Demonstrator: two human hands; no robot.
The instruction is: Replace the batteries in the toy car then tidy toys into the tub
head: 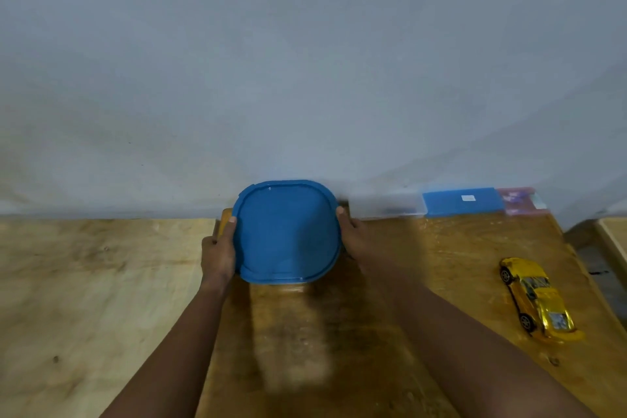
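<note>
Right of the blue tub (pixel 286 234), well apart, your glossy yellow car (pixel 537 299) lies diagonal, far end angled tubward, nose unclear. Left hand (pixel 219 254) and right hand (pixel 353 234) grip tub's sides, fingers curled.

The tub (pixel 286 231), rounded-square with its blue lid on, is at the far side of the tabletop (pixel 101 282) by the wall, gripped at its sides by the left hand (pixel 217 254) and right hand (pixel 353 234). The yellow toy car (pixel 537 299) stands on its wheels well to the right.
</note>
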